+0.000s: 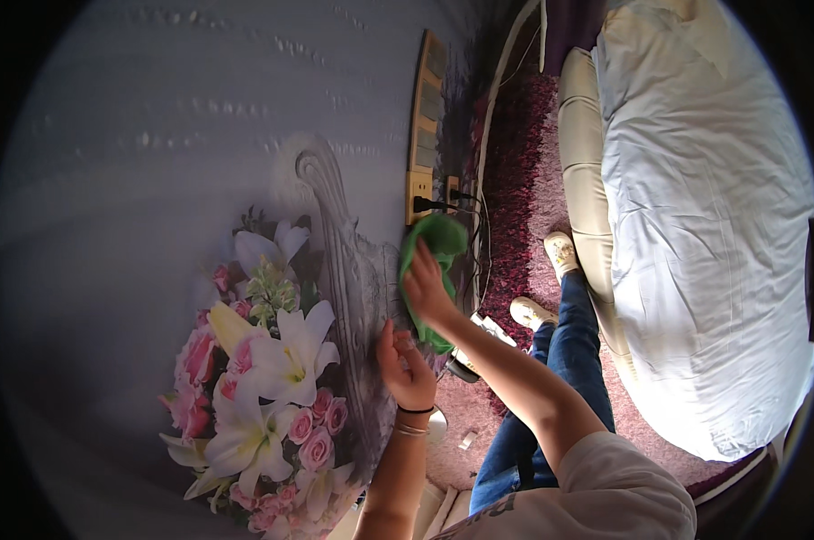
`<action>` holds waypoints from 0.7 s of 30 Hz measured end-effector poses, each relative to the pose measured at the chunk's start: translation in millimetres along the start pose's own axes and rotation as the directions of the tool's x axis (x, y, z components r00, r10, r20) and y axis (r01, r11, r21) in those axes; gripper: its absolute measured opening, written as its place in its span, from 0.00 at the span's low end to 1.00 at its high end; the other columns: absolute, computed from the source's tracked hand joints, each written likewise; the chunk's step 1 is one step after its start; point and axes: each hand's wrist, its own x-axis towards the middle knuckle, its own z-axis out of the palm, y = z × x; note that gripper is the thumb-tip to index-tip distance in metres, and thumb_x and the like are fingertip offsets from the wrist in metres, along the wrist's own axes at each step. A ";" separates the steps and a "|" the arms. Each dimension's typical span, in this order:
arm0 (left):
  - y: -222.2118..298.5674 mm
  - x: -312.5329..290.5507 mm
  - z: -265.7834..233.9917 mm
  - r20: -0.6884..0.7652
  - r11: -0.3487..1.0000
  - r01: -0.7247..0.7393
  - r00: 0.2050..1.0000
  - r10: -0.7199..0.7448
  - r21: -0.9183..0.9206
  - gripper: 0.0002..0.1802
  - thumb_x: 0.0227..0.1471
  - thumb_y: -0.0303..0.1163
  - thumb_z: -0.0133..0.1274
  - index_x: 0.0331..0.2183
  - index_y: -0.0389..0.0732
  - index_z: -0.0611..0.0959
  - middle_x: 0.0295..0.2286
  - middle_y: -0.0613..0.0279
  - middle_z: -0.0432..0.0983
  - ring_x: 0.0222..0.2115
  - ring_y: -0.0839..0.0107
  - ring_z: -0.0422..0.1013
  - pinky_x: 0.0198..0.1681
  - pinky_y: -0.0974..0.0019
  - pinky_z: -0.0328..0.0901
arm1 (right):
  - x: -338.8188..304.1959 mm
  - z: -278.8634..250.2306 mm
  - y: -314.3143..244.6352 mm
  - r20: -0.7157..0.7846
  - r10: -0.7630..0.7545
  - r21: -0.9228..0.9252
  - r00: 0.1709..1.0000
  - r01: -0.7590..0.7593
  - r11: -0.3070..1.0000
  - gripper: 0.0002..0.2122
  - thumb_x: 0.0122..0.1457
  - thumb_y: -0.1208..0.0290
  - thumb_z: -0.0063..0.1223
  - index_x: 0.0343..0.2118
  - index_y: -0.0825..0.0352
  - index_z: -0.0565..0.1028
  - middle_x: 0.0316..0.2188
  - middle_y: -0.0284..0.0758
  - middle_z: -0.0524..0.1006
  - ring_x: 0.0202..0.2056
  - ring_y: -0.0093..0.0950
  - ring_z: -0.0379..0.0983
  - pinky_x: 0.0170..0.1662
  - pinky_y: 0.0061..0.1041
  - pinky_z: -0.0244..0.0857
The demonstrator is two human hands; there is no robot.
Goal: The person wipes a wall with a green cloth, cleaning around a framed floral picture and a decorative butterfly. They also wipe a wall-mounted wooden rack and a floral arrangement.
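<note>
My right hand (427, 286) presses a crumpled green cloth (444, 236) against the wall, just below a socket panel (419, 193) with a black plug in it. Part of the cloth hangs down past the hand. Lower and to the left, my left hand (409, 371) is at the wall with its fingers loosely bent and apart, holding nothing. A dark band and thin bracelets circle that wrist. The grey wall (155, 270) carries a printed picture of white lilies and pink roses (281, 360) beside a scroll shape.
A bed (695, 225) with a white cover and a padded cream side stands on the right. Cables (485, 243) run along the wall's foot, with a white power strip (495, 330) below. Pink and dark red carpet (524, 171) lies between wall and bed, under my shoes (535, 312).
</note>
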 end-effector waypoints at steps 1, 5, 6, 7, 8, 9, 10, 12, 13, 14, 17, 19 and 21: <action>4.2 2.8 0.6 0.012 1.000 -0.017 1.000 0.017 0.020 0.22 0.56 0.21 0.40 0.54 0.31 0.68 0.36 0.56 0.71 0.30 0.72 0.66 0.34 0.70 0.63 | 10.2 16.3 40.0 -0.040 0.033 0.064 0.999 -0.030 0.997 0.26 0.64 0.62 0.38 0.63 0.67 0.53 0.65 0.49 0.47 0.65 0.50 0.41 0.65 0.44 0.37; -0.1 -1.7 0.0 0.008 0.993 -0.083 0.997 0.083 0.079 0.23 0.55 0.20 0.42 0.53 0.31 0.69 0.35 0.55 0.71 0.30 0.70 0.67 0.34 0.68 0.64 | 34.8 14.7 47.3 0.009 0.359 0.255 0.933 -0.349 0.902 0.28 0.65 0.62 0.35 0.65 0.69 0.47 0.66 0.49 0.42 0.66 0.48 0.37 0.66 0.41 0.35; -2.5 -3.7 -0.5 0.009 0.995 -0.058 0.998 0.057 0.076 0.23 0.54 0.19 0.42 0.53 0.31 0.69 0.35 0.55 0.72 0.31 0.69 0.67 0.35 0.68 0.64 | 28.8 12.7 32.9 0.001 0.317 0.227 0.949 -0.309 0.924 0.28 0.65 0.62 0.35 0.65 0.69 0.47 0.66 0.48 0.42 0.66 0.48 0.37 0.66 0.40 0.35; -4.0 -4.0 1.0 0.010 0.997 -0.042 0.999 0.042 0.066 0.23 0.54 0.19 0.42 0.53 0.31 0.69 0.35 0.54 0.72 0.31 0.68 0.68 0.35 0.67 0.64 | 21.5 11.6 14.4 -0.012 0.265 0.197 0.964 -0.257 0.946 0.28 0.65 0.63 0.35 0.65 0.69 0.47 0.66 0.48 0.42 0.66 0.48 0.37 0.66 0.40 0.35; -2.3 -4.1 2.0 0.021 0.994 -0.055 0.998 0.054 0.092 0.24 0.54 0.20 0.42 0.54 0.32 0.69 0.36 0.56 0.71 0.32 0.70 0.67 0.35 0.69 0.64 | 15.3 11.4 -3.9 -0.020 0.210 0.170 0.977 -0.204 0.964 0.28 0.65 0.63 0.35 0.65 0.69 0.47 0.66 0.48 0.42 0.66 0.48 0.37 0.66 0.39 0.35; -0.2 -5.3 -0.2 0.034 0.990 -0.073 0.997 0.069 0.121 0.24 0.54 0.20 0.41 0.54 0.32 0.68 0.37 0.57 0.71 0.33 0.72 0.66 0.36 0.71 0.64 | 9.3 12.9 -18.4 -0.049 0.179 0.156 0.983 -0.169 0.973 0.27 0.64 0.65 0.36 0.64 0.69 0.48 0.66 0.48 0.43 0.65 0.50 0.41 0.65 0.38 0.37; 2.2 -6.3 -2.5 0.048 0.985 -0.090 0.995 0.084 0.149 0.24 0.55 0.20 0.41 0.54 0.33 0.68 0.38 0.58 0.70 0.34 0.74 0.65 0.36 0.73 0.64 | 9.3 8.9 -28.8 -0.089 0.115 0.167 0.989 -0.099 0.981 0.27 0.64 0.66 0.36 0.64 0.69 0.49 0.66 0.48 0.44 0.65 0.50 0.42 0.65 0.38 0.37; 7.9 -5.1 -6.8 0.037 0.984 -0.107 0.994 0.102 0.146 0.24 0.54 0.20 0.41 0.54 0.32 0.69 0.38 0.57 0.71 0.33 0.73 0.66 0.35 0.72 0.64 | 13.3 3.7 -50.4 -0.171 -0.002 0.191 0.985 0.035 0.981 0.26 0.64 0.68 0.37 0.64 0.69 0.50 0.66 0.49 0.45 0.64 0.50 0.43 0.65 0.38 0.38; 9.0 -5.4 -9.1 0.031 0.983 -0.113 0.994 0.109 0.145 0.24 0.54 0.20 0.42 0.53 0.32 0.69 0.37 0.56 0.71 0.33 0.72 0.67 0.35 0.71 0.64 | 20.9 0.8 -58.0 -0.223 -0.045 0.097 0.974 0.068 0.993 0.25 0.63 0.70 0.37 0.63 0.70 0.53 0.65 0.49 0.46 0.63 0.50 0.46 0.64 0.39 0.40; 9.3 -5.2 -10.6 0.034 0.984 -0.111 0.994 0.108 0.137 0.24 0.53 0.20 0.42 0.53 0.32 0.69 0.37 0.56 0.71 0.32 0.72 0.67 0.35 0.71 0.65 | 28.6 1.6 -56.4 -0.245 0.008 0.115 0.970 0.021 0.993 0.25 0.64 0.70 0.36 0.63 0.70 0.53 0.65 0.49 0.46 0.63 0.50 0.46 0.64 0.39 0.40; 10.7 -4.1 -13.9 0.050 0.985 -0.116 0.993 0.111 0.126 0.24 0.53 0.19 0.42 0.53 0.32 0.69 0.37 0.55 0.72 0.31 0.71 0.68 0.34 0.70 0.65 | 37.4 5.2 -49.0 -0.287 0.095 0.167 0.953 -0.048 0.985 0.24 0.64 0.70 0.36 0.62 0.71 0.53 0.65 0.50 0.47 0.63 0.50 0.47 0.64 0.39 0.42; 13.3 -4.0 -14.8 0.069 0.982 -0.133 0.990 0.124 0.137 0.24 0.52 0.19 0.42 0.53 0.32 0.69 0.36 0.55 0.72 0.29 0.71 0.68 0.34 0.70 0.65 | 33.8 7.1 -45.4 -0.242 0.153 0.179 0.958 -0.111 0.978 0.24 0.64 0.70 0.36 0.62 0.72 0.53 0.65 0.51 0.48 0.63 0.50 0.47 0.64 0.38 0.43; 12.1 -7.8 -13.7 0.073 0.982 -0.120 0.991 0.111 0.145 0.25 0.52 0.18 0.42 0.53 0.32 0.69 0.36 0.55 0.72 0.30 0.70 0.68 0.34 0.70 0.65 | 32.1 9.7 -42.9 -0.220 0.205 0.196 0.954 -0.163 0.967 0.24 0.65 0.70 0.35 0.62 0.72 0.53 0.64 0.52 0.47 0.63 0.50 0.46 0.64 0.37 0.43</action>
